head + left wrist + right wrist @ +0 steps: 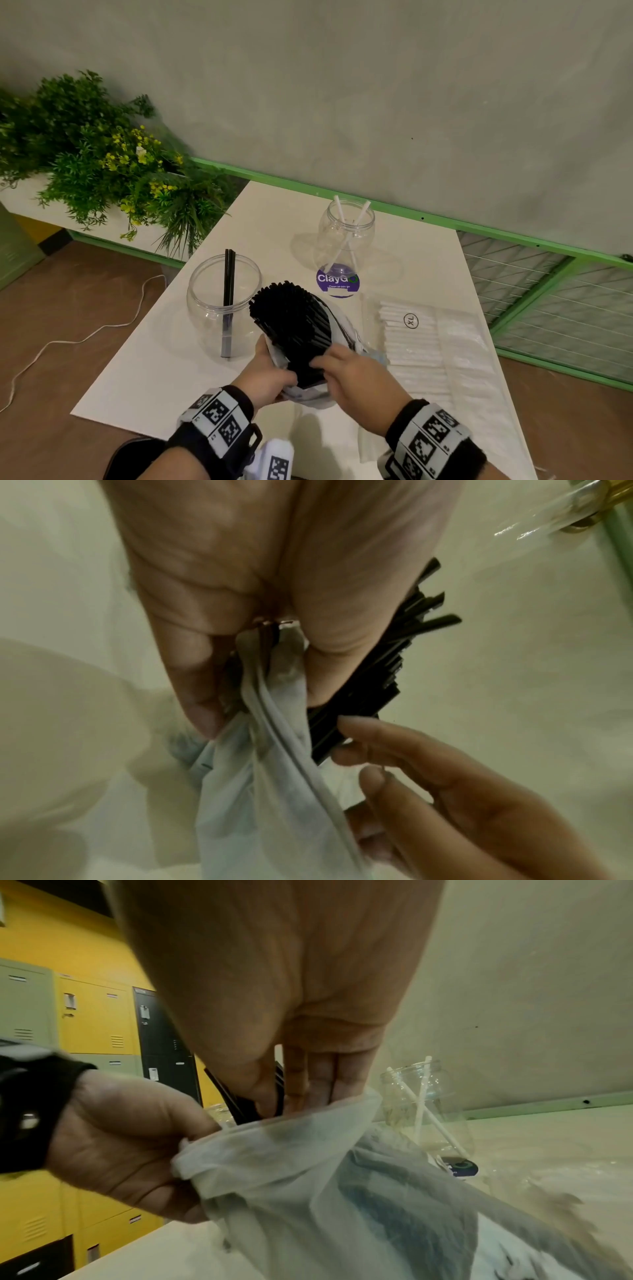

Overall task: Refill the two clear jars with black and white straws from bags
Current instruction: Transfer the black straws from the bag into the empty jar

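The bundle of black straws (291,318) sits half out of its thin clear plastic bag (339,329), held just above the table (164,359) near its front edge, the free ends fanned up and away from the person. The left hand (265,377) is closed on the gathered bag film at the near end of the bundle; in the left wrist view its thumb and fingers (192,674) pinch the crumpled plastic with the straws (383,674) behind them. The right hand (356,373) lies over the near part of the bundle from the right, its fingers curled onto the black straws; in the right wrist view those fingers (318,1080) reach down inside the bag mouth (308,1123) beside the straws, the film rim round them.

Just left of the bundle stands a clear jar (222,301) near the left edge of the table, with a few black straws (228,284) upright in it. A second clear jar (346,233) stands toward the far edge, holding two crossed white straws (349,236), and a round purple ClayGo sticker (337,282) lies just in front of it. A flat bag of white straws (431,346) marked XL lies along the right edge.

A planter of green foliage with yellow flowers (102,161) stands beyond the left corner, and a white cable (78,339) trails over the brown floor
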Motion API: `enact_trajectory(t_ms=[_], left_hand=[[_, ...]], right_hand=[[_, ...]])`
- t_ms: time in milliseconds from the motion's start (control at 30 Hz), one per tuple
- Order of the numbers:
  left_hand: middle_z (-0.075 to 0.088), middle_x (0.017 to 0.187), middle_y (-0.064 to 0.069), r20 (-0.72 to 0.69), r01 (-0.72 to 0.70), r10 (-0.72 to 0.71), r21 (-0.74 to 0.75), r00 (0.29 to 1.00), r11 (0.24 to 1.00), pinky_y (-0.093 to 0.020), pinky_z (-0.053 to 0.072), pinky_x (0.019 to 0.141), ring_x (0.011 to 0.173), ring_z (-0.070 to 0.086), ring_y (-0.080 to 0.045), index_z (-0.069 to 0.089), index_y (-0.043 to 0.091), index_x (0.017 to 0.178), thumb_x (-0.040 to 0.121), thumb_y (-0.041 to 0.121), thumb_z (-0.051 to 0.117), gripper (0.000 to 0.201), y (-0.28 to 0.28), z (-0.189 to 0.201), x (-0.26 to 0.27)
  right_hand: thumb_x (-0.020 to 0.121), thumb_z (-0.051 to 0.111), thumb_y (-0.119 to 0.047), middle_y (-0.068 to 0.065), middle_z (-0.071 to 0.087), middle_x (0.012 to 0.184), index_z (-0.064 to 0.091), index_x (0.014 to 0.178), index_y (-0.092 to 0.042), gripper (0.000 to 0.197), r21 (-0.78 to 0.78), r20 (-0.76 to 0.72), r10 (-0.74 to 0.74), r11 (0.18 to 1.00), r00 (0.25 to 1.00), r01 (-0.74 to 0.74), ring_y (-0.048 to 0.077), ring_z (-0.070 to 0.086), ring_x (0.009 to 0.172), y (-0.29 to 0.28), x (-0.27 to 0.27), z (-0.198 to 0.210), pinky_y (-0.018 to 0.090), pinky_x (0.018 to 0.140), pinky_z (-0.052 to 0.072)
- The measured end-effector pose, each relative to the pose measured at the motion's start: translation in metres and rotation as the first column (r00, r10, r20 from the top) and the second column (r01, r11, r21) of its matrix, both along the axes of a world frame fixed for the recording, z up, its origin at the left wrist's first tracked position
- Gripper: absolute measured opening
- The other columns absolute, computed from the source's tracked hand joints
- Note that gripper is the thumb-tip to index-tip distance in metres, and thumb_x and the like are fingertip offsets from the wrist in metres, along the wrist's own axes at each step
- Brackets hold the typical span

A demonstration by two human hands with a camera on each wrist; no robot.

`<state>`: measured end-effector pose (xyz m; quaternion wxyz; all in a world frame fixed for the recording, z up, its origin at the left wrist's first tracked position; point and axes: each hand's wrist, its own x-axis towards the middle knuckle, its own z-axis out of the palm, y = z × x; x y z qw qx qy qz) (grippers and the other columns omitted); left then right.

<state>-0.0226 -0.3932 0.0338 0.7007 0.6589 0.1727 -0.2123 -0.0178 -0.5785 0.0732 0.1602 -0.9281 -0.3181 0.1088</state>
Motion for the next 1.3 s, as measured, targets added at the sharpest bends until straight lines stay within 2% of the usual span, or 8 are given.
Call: enact_trajectory(t_ms=[200,333,467,667,933,1067,1167,1300], left_hand=[[0.057,0.122,-0.004,0.224,0.077,-0.101,0.114,0.969,0.990,-0.034,0.052,0.091,0.114,0.057,-0.016,0.030,0.028,0.135,0.059,0.003,0.059,0.085,0.001,0.007,0.000],[0.054,0.125,0.002,0.270,0.111,-0.149,0.151,0.951,0.982,-0.017,0.047,0.090,0.117,0.052,-0.007,0.030,0.027,0.135,0.068,-0.002,0.051,0.076,0.002,0.020,-0.002],[0.053,0.123,0.004,0.293,0.167,-0.215,0.181,0.932,0.969,-0.005,0.044,0.080,0.111,0.051,0.002,0.029,0.028,0.130,0.077,-0.009,0.048,0.068,0.000,0.031,-0.005],[0.054,0.124,0.003,0.291,0.167,-0.222,0.200,0.931,0.965,-0.007,0.044,0.080,0.112,0.052,0.002,0.031,0.021,0.137,0.077,-0.016,0.043,0.071,0.004,0.030,-0.004],[0.048,0.135,0.004,0.278,0.136,-0.208,0.255,0.938,0.957,-0.029,0.036,0.108,0.129,0.042,-0.010,0.021,0.022,0.146,0.073,0.005,0.046,0.079,0.008,0.024,-0.005],[0.049,0.131,0.006,0.264,0.126,-0.201,0.275,0.943,0.953,-0.014,0.041,0.094,0.121,0.046,-0.003,0.024,0.025,0.143,0.083,-0.009,0.045,0.072,0.007,0.024,-0.006],[0.052,0.124,0.008,0.268,0.097,-0.171,0.270,0.948,0.958,-0.005,0.043,0.078,0.114,0.050,-0.001,0.027,0.029,0.137,0.084,-0.012,0.044,0.069,0.007,0.026,-0.007],[0.049,0.132,0.005,0.272,0.012,-0.079,0.240,0.959,0.971,-0.013,0.039,0.090,0.122,0.047,-0.009,0.025,0.028,0.143,0.087,-0.012,0.040,0.070,0.011,0.026,-0.011]], right_hand=[[0.085,0.054,-0.009,0.002,0.045,0.136,0.042,0.141,-0.015,0.057,-0.032,-0.025,-0.077,0.997,0.997,0.076,0.023,0.050,0.119,0.009,0.014,0.000,0.028,0.096,0.040],[0.082,0.062,-0.015,0.005,0.050,0.131,0.047,0.137,-0.013,0.057,-0.026,-0.019,-0.098,0.995,0.995,0.098,0.024,0.046,0.119,0.013,0.018,-0.009,0.029,0.101,0.039],[0.067,0.068,-0.022,0.005,0.058,0.104,0.065,0.108,-0.012,0.042,-0.018,0.109,-0.125,0.992,0.986,0.127,0.027,0.049,0.098,0.017,0.022,-0.021,0.040,0.083,0.049],[0.054,0.068,-0.036,-0.011,0.060,0.076,0.064,0.083,-0.022,0.032,-0.008,0.282,-0.120,0.992,0.952,0.128,0.019,0.051,0.081,0.014,0.021,-0.030,0.028,0.064,0.044],[0.085,0.064,-0.018,-0.001,0.064,0.099,0.043,0.116,-0.030,0.039,0.462,0.236,-0.249,0.879,0.939,0.117,0.014,0.055,0.087,0.010,0.021,-0.002,0.025,0.077,0.043],[0.091,0.056,-0.011,-0.008,0.058,0.111,0.035,0.131,-0.031,0.050,0.641,0.184,-0.291,0.759,0.939,0.110,0.006,0.058,0.096,0.012,0.025,0.019,0.006,0.083,0.039],[0.094,0.051,-0.003,-0.007,0.053,0.120,0.036,0.132,-0.031,0.050,0.692,0.179,-0.277,0.717,0.944,0.079,0.008,0.061,0.094,0.015,0.029,0.024,0.009,0.088,0.041],[0.094,0.048,0.004,0.001,0.052,0.102,0.039,0.128,-0.032,0.050,0.696,0.187,-0.243,0.717,0.952,0.047,0.000,0.055,0.085,0.020,0.029,0.023,0.005,0.080,0.039]])
